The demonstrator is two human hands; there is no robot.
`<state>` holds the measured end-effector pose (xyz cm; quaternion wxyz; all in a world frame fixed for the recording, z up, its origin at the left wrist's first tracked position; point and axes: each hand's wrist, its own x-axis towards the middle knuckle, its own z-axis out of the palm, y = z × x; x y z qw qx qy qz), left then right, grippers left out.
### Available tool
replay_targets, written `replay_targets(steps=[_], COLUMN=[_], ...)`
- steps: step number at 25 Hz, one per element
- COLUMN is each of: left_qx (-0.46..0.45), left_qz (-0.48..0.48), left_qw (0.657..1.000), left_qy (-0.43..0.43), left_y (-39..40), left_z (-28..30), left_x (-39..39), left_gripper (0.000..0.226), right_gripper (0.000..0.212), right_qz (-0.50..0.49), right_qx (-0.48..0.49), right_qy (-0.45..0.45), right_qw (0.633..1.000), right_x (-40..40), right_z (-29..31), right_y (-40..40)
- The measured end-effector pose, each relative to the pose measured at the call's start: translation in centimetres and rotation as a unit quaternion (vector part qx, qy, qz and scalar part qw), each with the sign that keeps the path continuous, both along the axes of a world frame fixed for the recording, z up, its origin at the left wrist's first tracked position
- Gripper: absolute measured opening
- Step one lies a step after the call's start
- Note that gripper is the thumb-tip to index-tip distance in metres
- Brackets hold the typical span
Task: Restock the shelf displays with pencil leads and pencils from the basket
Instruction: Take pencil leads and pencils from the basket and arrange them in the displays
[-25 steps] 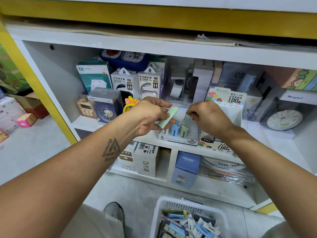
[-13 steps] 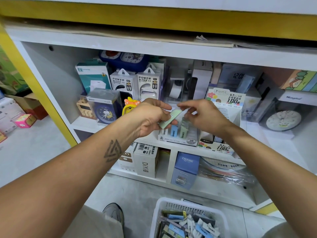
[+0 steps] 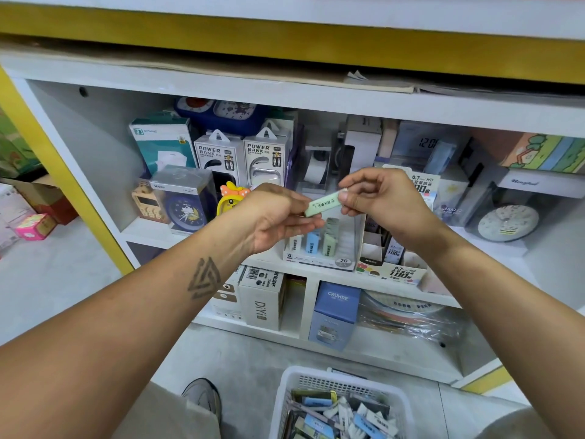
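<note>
Green lead case (image 3: pixel 323 203) now pinched at its far end by right hand (image 3: pixel 384 204), left hand (image 3: pixel 272 218) still gripping the near end, raised above clear display (image 3: pixel 326 245); handover, slotting next.

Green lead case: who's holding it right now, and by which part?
Both hands: left hand grips the green lead case by its lower end, right hand pinches its upper end.
</note>
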<state>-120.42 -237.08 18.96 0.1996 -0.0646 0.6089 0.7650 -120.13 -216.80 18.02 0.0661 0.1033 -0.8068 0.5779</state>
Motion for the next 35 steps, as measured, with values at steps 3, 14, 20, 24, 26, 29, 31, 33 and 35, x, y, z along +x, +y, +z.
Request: replay_targets(steps=[3,14,20,24,26,29,31,33,35], left_qx=[-0.112,-0.603,-0.604,-0.605,-0.605,-0.609,-0.613,-0.608,-0.592], left_qz=[0.005,-0.308,-0.320,-0.322,-0.323,-0.327,-0.328,-0.304,-0.247], left_qw=[0.992,0.613,0.612,0.614,0.615,0.610,0.607,0.613,0.611], left_qy=[0.062,0.407,0.398,0.391,0.389,0.387,0.385,0.403,0.463], left_y=[0.2,0.3,0.2,0.3,0.3,0.4,0.4,0.2,0.1], left_z=[-0.9,-4.1,-3.9,-3.9,-3.8,-3.8,-3.8,-3.7,-3.8], left_x=[-0.5,0.5,0.5,0.6,0.5,0.6,0.7,1.2,2.2], left_gripper=[0.017,0.064,0.071,0.073,0.073,0.074,0.073,0.067,0.053], right_gripper=[0.016,0.007,0.018,0.018,0.022,0.045,0.050,0.043,0.032], right_qz=[-0.033,-0.071,-0.057,-0.067,-0.061,-0.050,-0.035,-0.038,-0.066], right_qx=[-0.047,0.408,0.417,0.395,0.437,0.496,0.501,0.473,0.407], right_qy=[0.008,0.150,0.114,0.120,0.109,0.043,0.053,0.109,0.121], right_qw=[0.998,0.898,0.900,0.908,0.891,0.866,0.863,0.874,0.903], right_x=[-0.5,-1.8,-2.1,-2.0,-2.1,-2.1,-1.6,-0.4,1.4], right_z=[0.1,-3.3,-3.3,-3.5,-3.7,-3.8,-3.5,-2.7,-2.1], right_y=[0.1,-0.9,-1.3,-1.4,-1.3,-1.6,-1.8,-1.8,-1.6])
